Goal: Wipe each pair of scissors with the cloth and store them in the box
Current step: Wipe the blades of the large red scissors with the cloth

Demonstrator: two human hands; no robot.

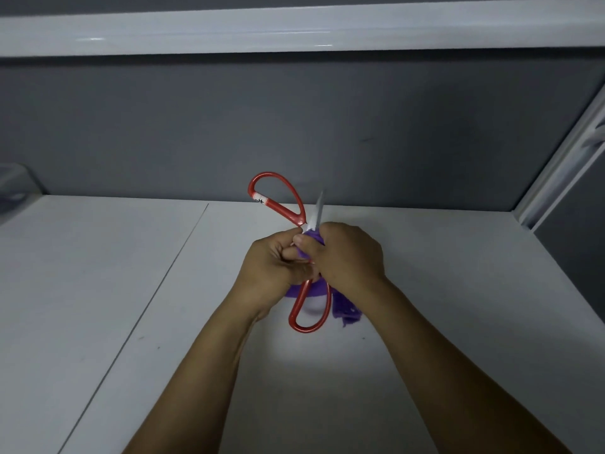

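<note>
White table [98, 290] with a thin seam running diagonally to the left of the left forearm; grey partition wall [294, 126] behind it, white rail [294, 31] along the wall's top. Lighting is dim, with a bright patch on the table under the wrists.

Both hands are raised together above the table, touching, at centre frame. Left hand [275, 267] has its fingers curled round the scissors [296, 211] near the pivot. The scissors are spread open: one red handle loop, with a white label band, stands up beyond the left knuckles, and the other loop hangs below the hands toward the person. One pale blade pokes up past the right hand's knuckles, its tip blurred.

Right hand [347, 253] is clenched over the purple cloth [347, 309], which is bunched round the base of that blade. A fold shows at the thumb, and the loose end trails below the right wrist beside the lower loop.

Far to the left of the left hand, at the frame edge against the wall, sits part of a clear container [13, 185]; contents cannot be made out.
</note>
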